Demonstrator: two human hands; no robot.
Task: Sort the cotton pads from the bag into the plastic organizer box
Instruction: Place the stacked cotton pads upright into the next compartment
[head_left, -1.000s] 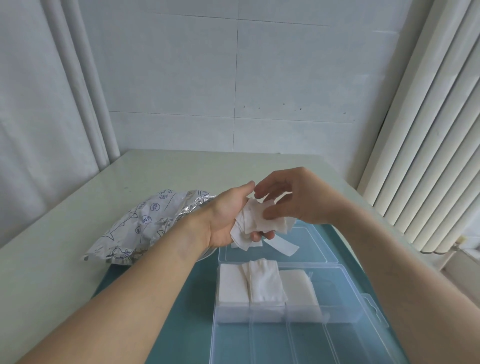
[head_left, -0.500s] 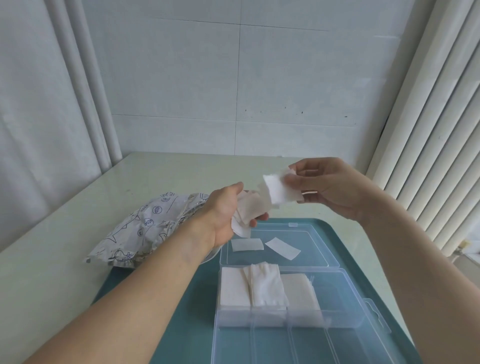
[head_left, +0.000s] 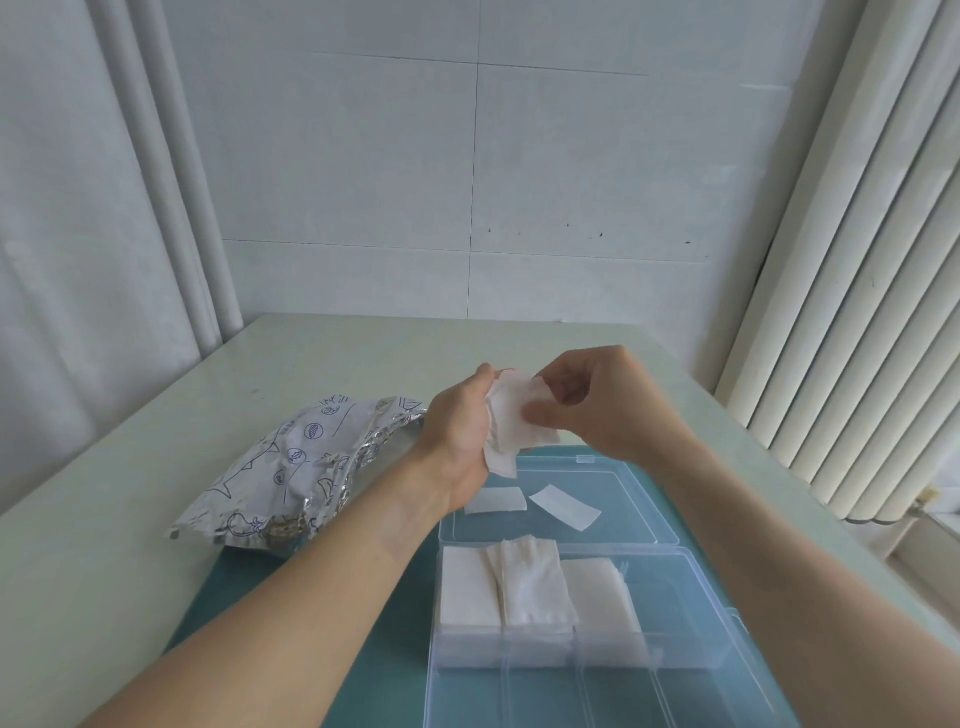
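The right hand (head_left: 602, 410) is coming back to pinch another pad off the bunch of cotton pads (head_left: 511, 423) that the left hand (head_left: 460, 441) is gripping above the organizer box (head_left: 691, 613), so sorting is continuing.

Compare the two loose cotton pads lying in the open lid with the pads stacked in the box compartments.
The loose pads lie single and flat on the clear lid, apart and at different angles; the stacked pads sit in thick piles, side by side in the organizer box. The loose ones look narrower. All are white and rectangular.
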